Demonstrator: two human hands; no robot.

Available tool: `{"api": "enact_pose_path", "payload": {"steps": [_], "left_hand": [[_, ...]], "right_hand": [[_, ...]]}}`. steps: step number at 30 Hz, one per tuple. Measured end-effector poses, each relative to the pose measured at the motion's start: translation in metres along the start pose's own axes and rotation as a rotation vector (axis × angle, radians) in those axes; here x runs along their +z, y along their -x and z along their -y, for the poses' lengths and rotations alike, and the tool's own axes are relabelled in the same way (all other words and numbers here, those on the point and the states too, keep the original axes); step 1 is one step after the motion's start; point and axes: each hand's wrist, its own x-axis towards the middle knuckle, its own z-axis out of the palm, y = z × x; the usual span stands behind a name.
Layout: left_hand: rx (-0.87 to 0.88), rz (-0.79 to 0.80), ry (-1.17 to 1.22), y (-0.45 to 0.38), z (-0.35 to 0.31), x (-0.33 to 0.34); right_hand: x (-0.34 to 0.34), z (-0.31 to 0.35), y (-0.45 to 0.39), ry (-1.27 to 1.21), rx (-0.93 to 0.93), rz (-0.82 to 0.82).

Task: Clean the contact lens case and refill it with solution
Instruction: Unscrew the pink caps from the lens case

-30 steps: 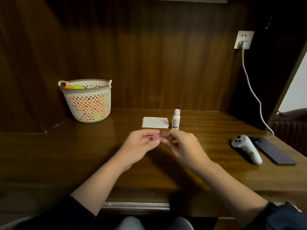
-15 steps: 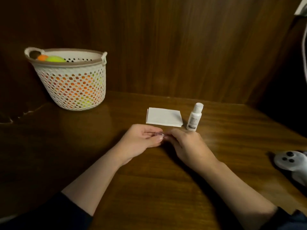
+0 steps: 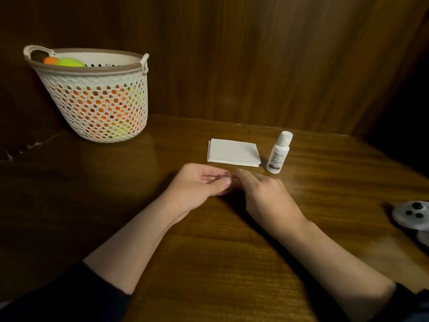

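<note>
The fingers [image 3: 210, 180] of the left hand [image 3: 197, 187] curl inward and pinch a small, clear, pale plastic contact lens case [image 3: 226, 177] against the thumb, while the right hand [image 3: 262, 191] meets it from the other side, its fingertips closed on the same little piece. Only a sliver of the case shows between the 2 hands, too small to tell whether its lids are on. Both hands rest low over the dark brown wooden desk [image 3: 209, 263], near its middle, with dark sleeves pushed back on the forearms.

Just beyond the right hand stands a small white plastic solution bottle [image 3: 278, 153], upright, cap on, printed label facing forward. Beside it to the left lies a folded white paper tissue [image 3: 233, 152], flat and close to the bottle without touching it.

At the far left sits a white perforated plastic basket [image 3: 97, 108] with 2 loop handles and a brownish rim; orange and yellow-green balls [image 3: 69, 62] fill it, their colours showing through the holes.

A grey handheld controller [image 3: 413, 217] with dark buttons lies at the right edge, partly cut off. Dark wood panelling [image 3: 255, 54] closes in the back, and the light is dim.
</note>
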Motion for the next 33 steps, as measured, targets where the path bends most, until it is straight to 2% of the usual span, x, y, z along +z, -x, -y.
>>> {"api": "enact_pose_path", "payload": {"steps": [6, 8, 11, 15, 22, 26, 29, 33], "left_hand": [[0.009, -0.002, 0.017, 0.002, 0.001, 0.001], [0.014, 0.006, 0.038, 0.003, 0.001, 0.000], [0.030, 0.022, 0.016, 0.004, 0.001, -0.001], [0.072, 0.056, -0.130, 0.007, -0.003, -0.001], [0.131, 0.095, -0.152, 0.008, -0.006, 0.000], [0.114, 0.079, -0.141, 0.007, -0.005, 0.000], [0.102, 0.045, -0.124, 0.006, -0.004, 0.000], [0.096, 0.000, -0.121, 0.006, -0.004, 0.000]], "right_hand": [[0.002, -0.001, 0.002, -0.020, 0.012, -0.092], [0.002, -0.005, 0.002, -0.101, 0.035, -0.133], [0.001, -0.013, 0.001, -0.356, 0.176, -0.148], [0.002, -0.022, 0.002, -0.570, 0.375, -0.169], [0.007, -0.031, -0.005, -0.670, 0.566, -0.333], [0.008, -0.033, -0.004, -0.657, 0.576, -0.310], [0.003, -0.031, -0.002, -0.607, 0.512, -0.267], [-0.002, -0.031, 0.001, -0.510, 0.401, -0.097]]}}
